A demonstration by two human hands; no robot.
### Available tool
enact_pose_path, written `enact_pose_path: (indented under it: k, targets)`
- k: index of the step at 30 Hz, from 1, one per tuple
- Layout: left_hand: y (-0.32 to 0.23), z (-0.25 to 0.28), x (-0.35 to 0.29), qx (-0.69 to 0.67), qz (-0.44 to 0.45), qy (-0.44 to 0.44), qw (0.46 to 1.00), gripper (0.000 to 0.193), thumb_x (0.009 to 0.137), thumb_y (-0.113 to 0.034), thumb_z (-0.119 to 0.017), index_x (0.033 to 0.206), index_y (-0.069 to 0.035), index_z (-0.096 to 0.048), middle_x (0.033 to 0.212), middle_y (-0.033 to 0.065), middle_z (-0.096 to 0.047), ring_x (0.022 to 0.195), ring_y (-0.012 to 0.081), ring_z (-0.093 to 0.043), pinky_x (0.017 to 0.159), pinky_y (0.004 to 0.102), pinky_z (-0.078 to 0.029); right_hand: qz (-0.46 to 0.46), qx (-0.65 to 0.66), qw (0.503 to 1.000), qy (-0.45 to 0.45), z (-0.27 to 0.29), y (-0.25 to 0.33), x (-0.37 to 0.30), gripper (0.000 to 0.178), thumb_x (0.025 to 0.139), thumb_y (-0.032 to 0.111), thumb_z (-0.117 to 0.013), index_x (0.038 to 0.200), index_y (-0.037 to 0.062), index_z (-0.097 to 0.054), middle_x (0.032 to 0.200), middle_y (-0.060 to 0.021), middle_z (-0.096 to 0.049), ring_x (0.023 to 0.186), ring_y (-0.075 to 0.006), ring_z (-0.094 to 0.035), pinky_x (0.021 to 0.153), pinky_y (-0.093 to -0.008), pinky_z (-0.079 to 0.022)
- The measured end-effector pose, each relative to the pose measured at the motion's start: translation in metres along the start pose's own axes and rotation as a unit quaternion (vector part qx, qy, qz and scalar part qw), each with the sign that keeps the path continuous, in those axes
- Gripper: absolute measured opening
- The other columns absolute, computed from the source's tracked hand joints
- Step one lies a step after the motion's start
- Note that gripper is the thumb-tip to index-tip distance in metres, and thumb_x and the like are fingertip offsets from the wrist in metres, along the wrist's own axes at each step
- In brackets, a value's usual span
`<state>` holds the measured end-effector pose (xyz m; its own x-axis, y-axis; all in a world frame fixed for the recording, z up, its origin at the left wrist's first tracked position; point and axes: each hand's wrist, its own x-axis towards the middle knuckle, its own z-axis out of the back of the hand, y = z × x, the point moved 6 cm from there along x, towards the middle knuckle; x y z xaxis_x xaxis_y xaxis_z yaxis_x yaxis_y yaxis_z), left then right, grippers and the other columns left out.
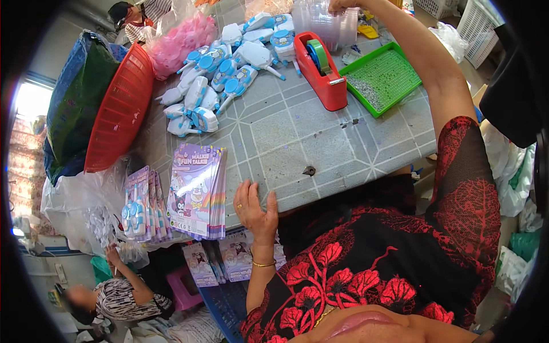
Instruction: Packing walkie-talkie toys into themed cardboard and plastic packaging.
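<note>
My left hand (255, 210) lies on the table's near edge with its fingers apart, holding nothing. Close to its left is a stack of purple printed blister cards (197, 191). My right arm stretches to the far side, where my right hand (343, 4), partly cut off by the upper edge, pinches the rim of a stack of transparent plastic blister shells (331, 28). White and blue toy walkie-talkies (234, 80) are heaped left of the shells. A red tape dispenser (331, 91) and a green tray (394, 77) of small metal screws stand nearer.
A red plastic basket (120, 108) leans at the left beside a dark green sack (80, 108). Packed cards with toys (137, 211) lie at the left edge. A bag of pink pieces (183, 48) is behind. Other people (123, 291) are at the left and far side.
</note>
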<state>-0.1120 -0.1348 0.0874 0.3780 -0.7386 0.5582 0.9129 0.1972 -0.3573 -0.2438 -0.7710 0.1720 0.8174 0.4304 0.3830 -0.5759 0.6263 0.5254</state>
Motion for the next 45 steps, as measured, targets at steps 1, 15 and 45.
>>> enact_pose_path:
  k: [1,15,45]
  targets:
    - [-0.001,0.000,-0.001,0.006,-0.007,-0.003,1.000,0.040,0.080,-0.024,-0.068,0.111,-0.001,-0.058,0.122,0.0170,-0.054,0.115,0.0364,-0.048,0.099,0.0456,-0.036,-0.001,0.000,1.000,0.001,0.002,-0.002,-0.001,0.018,0.075,0.011,-0.063,0.085,-0.0010,-0.071,0.087,-0.0156,-0.069,0.079,-0.0205,-0.066,0.070,-0.0343,-0.055]
    - [-0.004,-0.005,0.003,0.020,-0.022,-0.015,0.999,0.038,0.080,-0.022,-0.066,0.110,0.000,-0.058,0.119,0.0176,-0.055,0.113,0.0369,-0.050,0.097,0.0461,-0.038,-0.346,-0.470,0.664,-0.467,0.024,0.162,0.075,0.035,0.084,0.038,-0.054,0.077,0.0040,-0.063,0.075,-0.0185,-0.063,0.074,-0.0346,-0.062,0.065,-0.0395,-0.046]
    - [0.008,-0.042,-0.006,-0.729,0.416,-0.044,0.542,0.041,0.090,-0.010,-0.052,0.126,-0.002,-0.036,0.118,0.0239,-0.054,0.107,0.0358,-0.058,0.086,0.0421,-0.052,-0.341,-0.232,0.836,-0.362,-0.276,0.179,0.206,0.027,0.082,0.006,-0.061,0.108,0.0052,-0.061,0.105,-0.0114,-0.063,0.094,-0.0268,-0.061,0.083,-0.0347,-0.048]
